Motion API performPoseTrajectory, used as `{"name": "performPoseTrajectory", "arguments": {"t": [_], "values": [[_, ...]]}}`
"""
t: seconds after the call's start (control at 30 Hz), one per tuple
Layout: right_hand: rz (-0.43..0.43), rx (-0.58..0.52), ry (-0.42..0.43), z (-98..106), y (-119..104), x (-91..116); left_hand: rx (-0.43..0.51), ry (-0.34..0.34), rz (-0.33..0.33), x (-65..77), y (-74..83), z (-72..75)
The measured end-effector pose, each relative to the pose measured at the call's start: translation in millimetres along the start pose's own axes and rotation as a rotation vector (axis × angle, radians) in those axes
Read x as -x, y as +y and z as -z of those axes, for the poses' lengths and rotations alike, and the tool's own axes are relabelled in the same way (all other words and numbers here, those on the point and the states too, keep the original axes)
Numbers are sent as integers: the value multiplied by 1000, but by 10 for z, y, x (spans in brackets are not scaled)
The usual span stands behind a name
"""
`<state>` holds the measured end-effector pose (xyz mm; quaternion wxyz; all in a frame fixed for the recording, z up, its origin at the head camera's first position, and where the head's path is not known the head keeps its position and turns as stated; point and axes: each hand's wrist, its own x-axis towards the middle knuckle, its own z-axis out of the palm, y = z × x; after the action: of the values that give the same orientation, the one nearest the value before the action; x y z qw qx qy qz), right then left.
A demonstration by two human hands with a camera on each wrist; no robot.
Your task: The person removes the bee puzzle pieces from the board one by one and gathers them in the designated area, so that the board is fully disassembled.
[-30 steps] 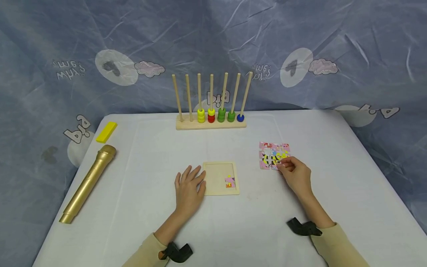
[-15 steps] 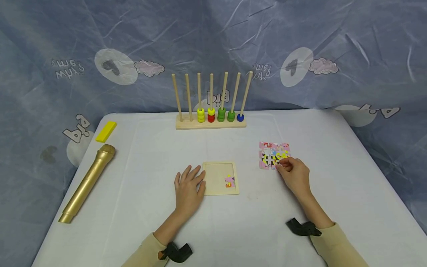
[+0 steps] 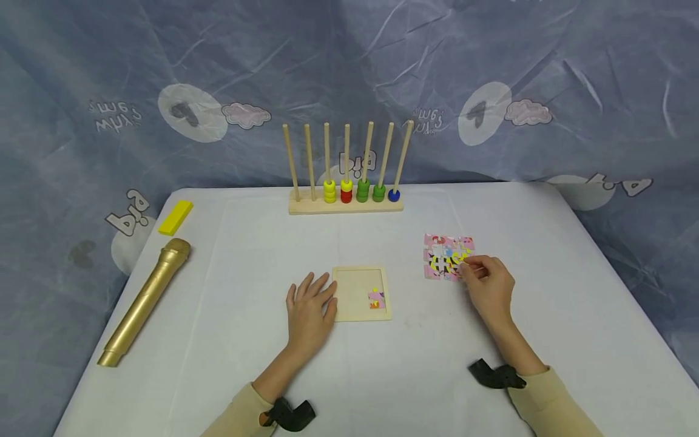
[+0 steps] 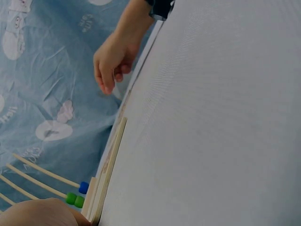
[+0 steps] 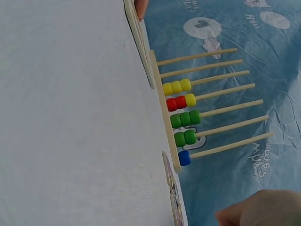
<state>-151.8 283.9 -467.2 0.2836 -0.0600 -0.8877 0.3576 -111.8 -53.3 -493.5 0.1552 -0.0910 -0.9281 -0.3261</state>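
Observation:
My left hand lies flat with fingers spread, its fingertips and thumb at the left edge of a square wooden puzzle tray. One pink and yellow puzzle piece sits in the tray's lower right part. To the right, a block of pink puzzle pieces with a black-and-yellow picture lies on the cloth. My right hand is at its lower right corner, thumb and forefinger drawn together and hiding that corner; I cannot tell whether a piece is between them. In the left wrist view the right hand hangs with fingers bent down.
A wooden peg rack with yellow, red, green and blue beads stands at the table's back edge. Along the left side lie a gold microphone and a yellow block. A printed blue-grey cloth hangs behind the table.
My right hand has shifted slightly to the right at the corner of the puzzle block. The left hand stays at the tray's edge, and the piece in the tray has not moved.

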Motion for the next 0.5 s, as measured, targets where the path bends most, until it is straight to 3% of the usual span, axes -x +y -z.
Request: {"name": "performPoseTrajectory", "arguments": {"t": [0.17, 0.33, 0.5], "values": [[-36, -100, -31, 26, -112, 2, 7, -11, 6, 18, -1, -18], [-69, -192, -226, -30, -344, 62, 2, -12, 1, 18, -1, -25], [-13, -278, -418, -186, -643, 193, -3, -10, 0, 6, 5, -7]]}}
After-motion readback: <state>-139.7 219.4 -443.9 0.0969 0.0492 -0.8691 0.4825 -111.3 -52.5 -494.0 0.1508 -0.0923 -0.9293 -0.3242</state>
